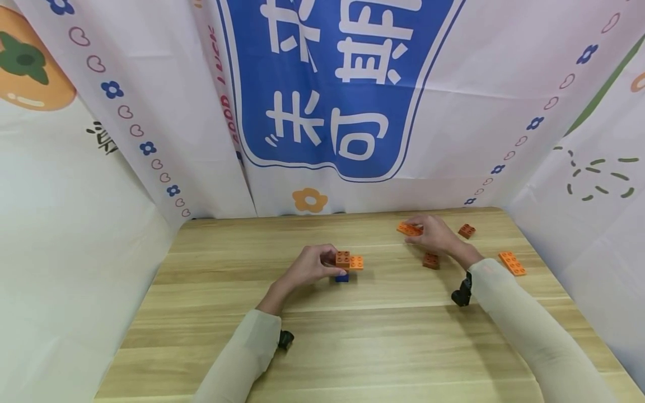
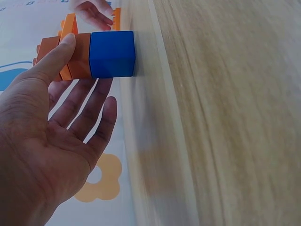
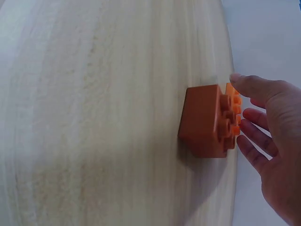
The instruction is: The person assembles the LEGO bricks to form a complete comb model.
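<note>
My left hand (image 1: 312, 266) (image 2: 61, 122) holds a stack between thumb and fingers. At its bottom is a blue brick (image 1: 342, 277) (image 2: 113, 54), then a brown brick (image 2: 82, 59), an orange plate (image 1: 356, 262) (image 2: 70, 28) jutting out to the right in the head view, and another brown brick (image 1: 342, 257) on top. At the back right, my right hand (image 1: 434, 234) (image 3: 277, 127) has thumb and fingers around a second orange plate (image 1: 407, 228) (image 3: 230, 92), partly hidden by the hand. A loose brown brick (image 1: 430, 261) (image 3: 202, 120) lies just in front of that hand.
Another brown brick (image 1: 466, 230) lies to the right of my right hand near the back edge. A further orange plate (image 1: 512, 263) rests near the right edge of the wooden table (image 1: 363, 341). Printed white cloth (image 1: 423, 168) hangs behind the table and along both sides.
</note>
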`<action>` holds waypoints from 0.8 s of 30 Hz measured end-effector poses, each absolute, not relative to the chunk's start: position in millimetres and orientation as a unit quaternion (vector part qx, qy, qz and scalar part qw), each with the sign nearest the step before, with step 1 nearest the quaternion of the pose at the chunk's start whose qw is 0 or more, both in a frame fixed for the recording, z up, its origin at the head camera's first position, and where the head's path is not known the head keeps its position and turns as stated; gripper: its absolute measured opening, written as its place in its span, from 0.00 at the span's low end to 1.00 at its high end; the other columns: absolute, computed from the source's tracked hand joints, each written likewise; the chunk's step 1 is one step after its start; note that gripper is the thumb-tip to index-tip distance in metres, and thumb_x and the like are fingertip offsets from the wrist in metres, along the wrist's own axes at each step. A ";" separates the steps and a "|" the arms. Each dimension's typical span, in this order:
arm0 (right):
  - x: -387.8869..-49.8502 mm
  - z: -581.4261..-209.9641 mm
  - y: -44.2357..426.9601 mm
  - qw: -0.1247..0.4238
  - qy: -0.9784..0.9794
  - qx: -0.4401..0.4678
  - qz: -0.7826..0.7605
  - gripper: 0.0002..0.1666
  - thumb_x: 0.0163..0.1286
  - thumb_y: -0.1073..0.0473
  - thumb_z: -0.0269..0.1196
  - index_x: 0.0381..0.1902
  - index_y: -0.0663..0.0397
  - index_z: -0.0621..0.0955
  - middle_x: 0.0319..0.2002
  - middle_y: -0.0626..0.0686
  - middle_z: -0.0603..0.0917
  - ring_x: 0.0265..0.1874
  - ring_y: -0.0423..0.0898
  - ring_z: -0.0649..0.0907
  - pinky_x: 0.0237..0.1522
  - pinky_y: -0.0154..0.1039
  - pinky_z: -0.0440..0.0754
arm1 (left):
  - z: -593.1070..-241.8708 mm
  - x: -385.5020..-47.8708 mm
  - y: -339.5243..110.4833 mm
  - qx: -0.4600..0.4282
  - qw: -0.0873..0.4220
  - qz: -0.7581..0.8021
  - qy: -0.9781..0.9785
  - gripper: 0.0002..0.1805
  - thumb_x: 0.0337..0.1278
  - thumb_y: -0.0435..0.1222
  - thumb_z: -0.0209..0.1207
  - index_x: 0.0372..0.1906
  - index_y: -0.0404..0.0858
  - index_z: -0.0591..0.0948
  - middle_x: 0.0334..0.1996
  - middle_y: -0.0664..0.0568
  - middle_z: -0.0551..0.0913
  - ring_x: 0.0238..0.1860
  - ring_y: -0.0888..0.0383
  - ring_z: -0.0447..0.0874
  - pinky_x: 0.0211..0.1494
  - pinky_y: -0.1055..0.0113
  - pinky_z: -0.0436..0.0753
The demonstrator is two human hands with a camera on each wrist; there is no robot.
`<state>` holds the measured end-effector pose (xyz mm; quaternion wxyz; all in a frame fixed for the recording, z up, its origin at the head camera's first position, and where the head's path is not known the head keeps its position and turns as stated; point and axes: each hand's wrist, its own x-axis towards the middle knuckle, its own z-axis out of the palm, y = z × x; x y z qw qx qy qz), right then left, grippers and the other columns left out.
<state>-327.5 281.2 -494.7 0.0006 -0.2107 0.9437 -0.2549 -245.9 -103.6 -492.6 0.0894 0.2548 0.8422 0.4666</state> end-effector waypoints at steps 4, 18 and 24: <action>-329.1 -499.4 283.5 -0.011 0.943 -0.215 -0.253 0.31 0.65 0.58 0.77 0.62 0.67 0.84 0.60 0.68 0.85 0.59 0.66 0.84 0.60 0.63 0.81 | -492.1 -245.7 -103.5 0.254 0.091 0.466 0.843 0.12 0.58 0.37 0.77 0.43 0.40 0.86 0.39 0.54 0.90 0.37 0.61 0.86 0.41 0.69 0.86; -329.5 -505.6 280.9 -0.027 0.933 -0.248 -0.258 0.28 0.64 0.62 0.78 0.60 0.68 0.84 0.56 0.67 0.87 0.53 0.63 0.87 0.54 0.61 0.85 | -492.1 -245.3 -102.9 0.254 0.089 0.470 0.840 0.13 0.58 0.37 0.78 0.43 0.39 0.86 0.38 0.53 0.90 0.36 0.60 0.86 0.41 0.69 0.86; -329.5 -506.3 276.4 -0.029 0.926 -0.275 -0.257 0.26 0.62 0.64 0.79 0.57 0.66 0.87 0.54 0.65 0.89 0.53 0.62 0.87 0.55 0.60 0.84 | -491.2 -244.2 -102.6 0.249 0.091 0.471 0.841 0.13 0.58 0.37 0.78 0.43 0.39 0.86 0.39 0.53 0.90 0.37 0.60 0.86 0.42 0.69 0.86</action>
